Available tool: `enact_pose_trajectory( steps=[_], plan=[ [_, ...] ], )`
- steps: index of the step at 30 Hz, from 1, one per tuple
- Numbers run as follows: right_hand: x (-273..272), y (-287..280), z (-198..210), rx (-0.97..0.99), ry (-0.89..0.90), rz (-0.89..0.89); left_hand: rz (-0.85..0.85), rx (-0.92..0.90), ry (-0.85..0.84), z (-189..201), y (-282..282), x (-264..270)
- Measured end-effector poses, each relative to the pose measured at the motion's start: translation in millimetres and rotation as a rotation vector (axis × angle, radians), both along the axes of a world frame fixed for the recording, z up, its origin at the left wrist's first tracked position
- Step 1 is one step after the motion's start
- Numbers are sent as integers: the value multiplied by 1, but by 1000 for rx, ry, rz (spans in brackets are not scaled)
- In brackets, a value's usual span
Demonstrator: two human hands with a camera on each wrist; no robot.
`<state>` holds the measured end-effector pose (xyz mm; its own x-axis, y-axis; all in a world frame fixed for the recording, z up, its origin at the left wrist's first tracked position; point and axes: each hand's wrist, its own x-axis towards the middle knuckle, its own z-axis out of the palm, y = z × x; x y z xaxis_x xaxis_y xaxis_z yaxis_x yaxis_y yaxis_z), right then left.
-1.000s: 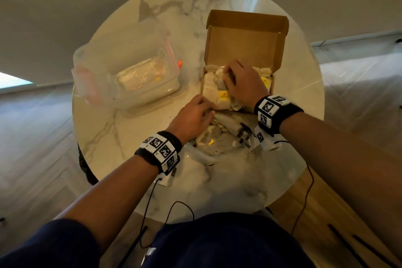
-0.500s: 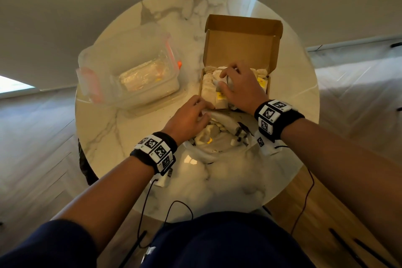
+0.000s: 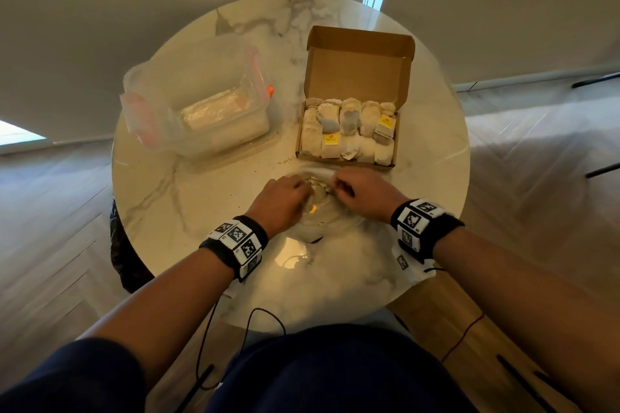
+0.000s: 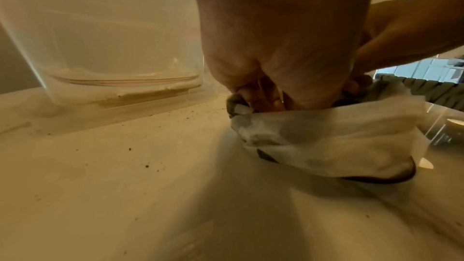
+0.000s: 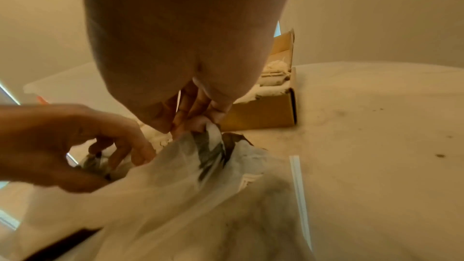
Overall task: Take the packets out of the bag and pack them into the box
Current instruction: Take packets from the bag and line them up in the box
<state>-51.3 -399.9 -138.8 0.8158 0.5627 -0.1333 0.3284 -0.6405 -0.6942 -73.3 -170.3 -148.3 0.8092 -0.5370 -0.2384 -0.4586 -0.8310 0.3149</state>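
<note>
1. The head view looks steeply down from above the person's lap onto the round marble table point(image 3: 188, 211), taking in both forearms, the cardboard box point(image 3: 360, 74) on the far side and the clear plastic container point(image 3: 161, 100) to the left.
2. The left wrist view sits low, very near the tabletop, facing forward past the left hand point(image 4: 276, 47) toward the container and the bag point(image 4: 326, 146).
3. The right wrist view looks down along the right hand point(image 5: 175, 47), close over the bag, toward the box.
4. All 3 views share the bag and both hands.
</note>
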Motion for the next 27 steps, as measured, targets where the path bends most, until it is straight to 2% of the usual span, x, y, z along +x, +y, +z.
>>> enact_pose_trajectory(
  steps=[6,11,14,19,24,27],
  plan=[
    [-13,-9,-4,-72,51,16,24,86,27,2,-1,3],
    [-16,-6,0,-49,89,-18,7,45,-28,4,-2,-3],
    [-18,0,6,-34,182,-48,-26,-48,-27,11,-5,-4],
    [-19,6,13,-67,292,-50,84,-163,134,22,-15,-7],
    [-21,7,19,-32,322,-88,235,-272,283,30,-19,-8],
    [-21,9,21,10,315,-129,264,-350,325,37,-24,-11]
  ],
)
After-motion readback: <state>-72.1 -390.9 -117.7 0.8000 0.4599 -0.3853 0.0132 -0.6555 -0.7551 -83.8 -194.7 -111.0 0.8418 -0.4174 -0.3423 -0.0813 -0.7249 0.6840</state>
